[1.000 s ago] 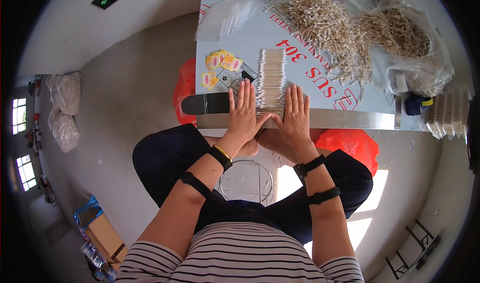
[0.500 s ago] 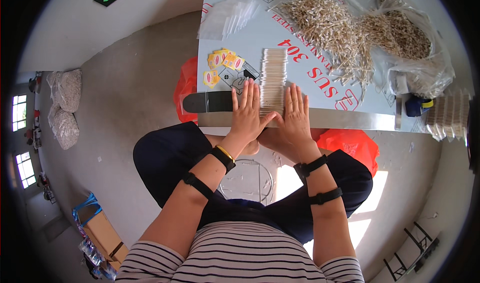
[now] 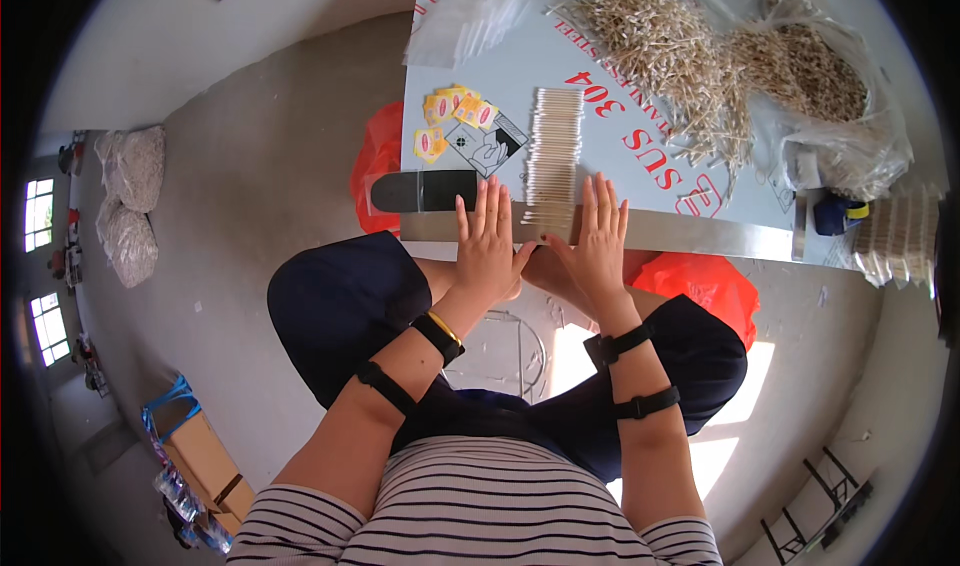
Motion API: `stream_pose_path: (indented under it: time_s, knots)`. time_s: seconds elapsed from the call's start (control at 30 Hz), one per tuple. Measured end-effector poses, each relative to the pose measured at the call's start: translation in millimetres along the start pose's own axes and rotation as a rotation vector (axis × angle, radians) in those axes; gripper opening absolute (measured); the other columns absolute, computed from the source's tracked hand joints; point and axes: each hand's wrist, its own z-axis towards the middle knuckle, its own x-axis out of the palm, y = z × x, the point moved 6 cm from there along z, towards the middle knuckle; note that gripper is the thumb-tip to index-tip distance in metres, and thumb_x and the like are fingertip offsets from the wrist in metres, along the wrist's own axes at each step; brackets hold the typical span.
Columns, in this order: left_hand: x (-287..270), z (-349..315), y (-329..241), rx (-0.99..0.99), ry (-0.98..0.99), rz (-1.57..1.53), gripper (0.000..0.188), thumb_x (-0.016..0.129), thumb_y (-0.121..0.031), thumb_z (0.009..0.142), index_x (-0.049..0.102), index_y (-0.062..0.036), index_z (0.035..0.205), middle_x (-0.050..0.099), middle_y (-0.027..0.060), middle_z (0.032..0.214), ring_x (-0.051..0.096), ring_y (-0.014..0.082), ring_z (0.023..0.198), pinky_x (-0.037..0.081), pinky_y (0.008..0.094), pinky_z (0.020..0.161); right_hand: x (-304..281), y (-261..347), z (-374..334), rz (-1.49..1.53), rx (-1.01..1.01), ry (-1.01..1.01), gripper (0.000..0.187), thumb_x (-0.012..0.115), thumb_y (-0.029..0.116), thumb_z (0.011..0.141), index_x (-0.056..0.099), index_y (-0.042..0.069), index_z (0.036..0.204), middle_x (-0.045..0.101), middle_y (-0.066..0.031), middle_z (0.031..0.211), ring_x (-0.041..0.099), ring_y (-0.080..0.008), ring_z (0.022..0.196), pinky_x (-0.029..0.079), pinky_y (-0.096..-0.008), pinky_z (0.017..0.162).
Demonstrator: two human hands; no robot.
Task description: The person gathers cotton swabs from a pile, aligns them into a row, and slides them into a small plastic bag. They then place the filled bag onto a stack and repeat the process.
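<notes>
A neat column of cotton swabs (image 3: 554, 151) lies side by side on the table, each one running crosswise. My left hand (image 3: 487, 243) rests just left of the column's near end, fingers stretched out and empty. On the other side my right hand (image 3: 598, 246) has its fingers extended, a small gap from the swabs. Both thumbs point inward near the table's front edge. Beside my left fingertips lies a black strap-like piece with a rounded end (image 3: 408, 191). Small yellow cards (image 3: 456, 107) are scattered beyond it.
A big loose heap of cotton swabs (image 3: 660, 51) covers the far right, next to a clear plastic bag of more swabs (image 3: 805, 66). Clear flat sleeves (image 3: 465, 26) lie at the far left. A tape roll (image 3: 838, 214) sits by the right edge. Red bags (image 3: 700, 284) hang below.
Both hands have drawn slightly apart and back from the swab column, which they were pressing from either side. The view has shifted a little.
</notes>
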Motion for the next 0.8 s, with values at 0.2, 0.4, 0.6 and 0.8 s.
stream_pose_path:
  time_s: [0.2,0.4,0.6,0.8]
  knots:
    - [-19.1,18.3,4.1,-0.017,-0.112,-0.197,0.108,0.079,-0.04,0.084,0.022,0.0079,0.163,0.016,0.0278,0.173,0.013,0.0427,0.162,0.007,0.0664,0.127,6.5,-11.7,21.1,0.046,0.019,-0.054,0.109,0.086,0.043,0.079,0.029,0.008,0.165,0.028,-0.017,0.171,0.023,-0.0367,0.16,0.012,-0.0595,0.129]
    - [-16.2,19.4,12.2,-0.036,-0.11,-0.186,0.107,0.08,-0.036,0.083,0.022,0.0063,0.163,0.018,0.0265,0.172,0.016,0.0433,0.161,0.01,0.0669,0.126,3.6,-14.2,21.1,0.06,0.042,-0.028,0.106,0.086,0.044,0.079,0.032,0.008,0.164,0.029,-0.0166,0.17,0.022,-0.0364,0.16,0.012,-0.0593,0.129]
    - [-4.7,17.9,6.9,0.03,-0.11,-0.145,0.094,0.07,-0.037,0.092,0.026,0.0064,0.163,0.019,0.0236,0.173,0.015,0.0429,0.161,0.011,0.0671,0.126,8.9,-14.1,2.2,-0.032,0.02,-0.002,0.103,0.078,0.051,0.087,0.029,0.004,0.165,0.026,-0.0166,0.172,0.018,-0.0357,0.162,0.01,-0.0582,0.13]
    - [-2.5,54.8,9.7,0.026,-0.167,-0.071,0.084,0.056,-0.046,0.103,0.029,0.0079,0.161,0.021,0.0227,0.173,0.014,0.0411,0.162,0.009,0.0662,0.127,-3.5,-29.6,36.3,-0.025,0.004,-0.053,0.09,0.063,0.053,0.099,0.029,0.0,0.164,0.025,-0.0178,0.173,0.017,-0.0357,0.162,0.01,-0.0561,0.13]
